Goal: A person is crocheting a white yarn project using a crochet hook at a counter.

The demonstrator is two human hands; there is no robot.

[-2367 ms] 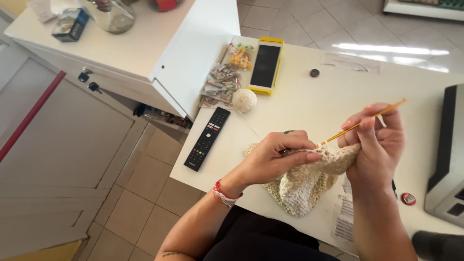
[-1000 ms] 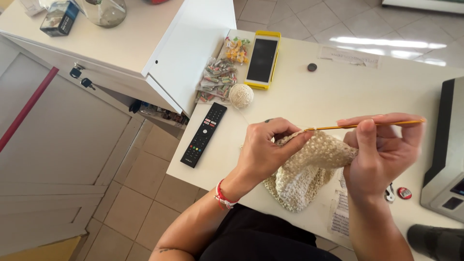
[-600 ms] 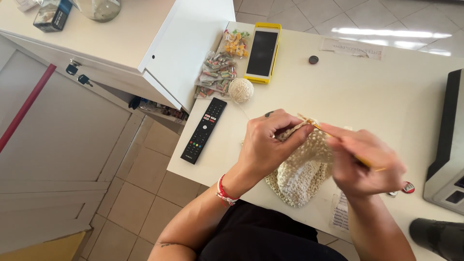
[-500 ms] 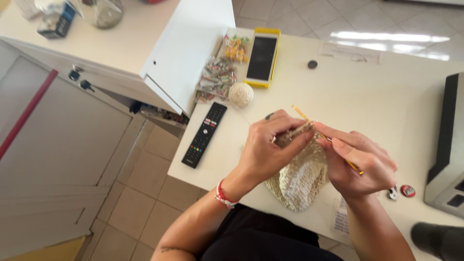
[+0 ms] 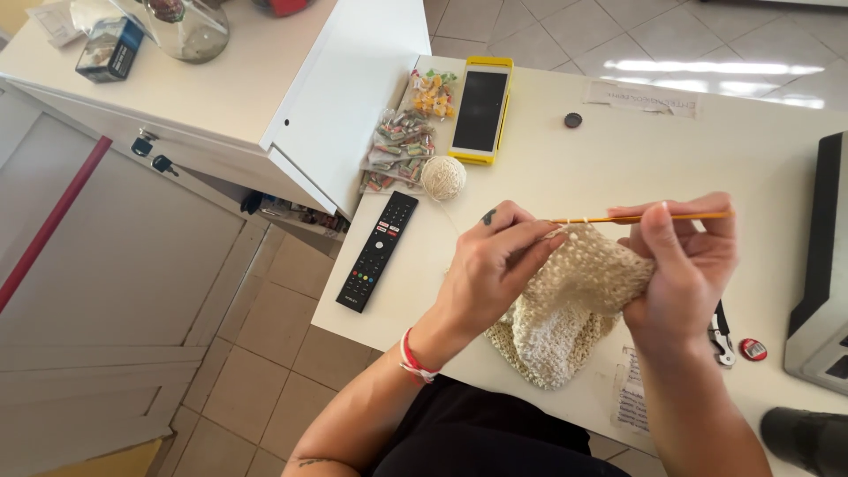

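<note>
1. two hands at work over one cream crocheted piece (image 5: 565, 309), bunched at the near edge of the pale table (image 5: 618, 150), upper rim between the hands, lower part sagging toward the body.
2. left hand (image 5: 495, 274) closed on the left side of the piece, thumb and forefinger pinching the top edge just under the hook tip.
3. right hand (image 5: 685, 265) curled around the orange crochet hook (image 5: 645, 217), fingers pressed together on the shaft, also gripping the right side of the piece.
4. hook lying nearly level, long axis left to right across the view, butt end sticking out past the right hand, working tip pointing left toward the left hand's fingertips and touching the rim there.
5. working stitch just left of the right-hand grip, nearer the left hand's pinch than the right palm.
6. thin strand leading up-left from the piece to the small yarn ball (image 5: 443, 177), beside the black remote (image 5: 377, 251) and the yellow-cased phone (image 5: 480, 110).
7. exact loop on the hook too small to tell.
</note>
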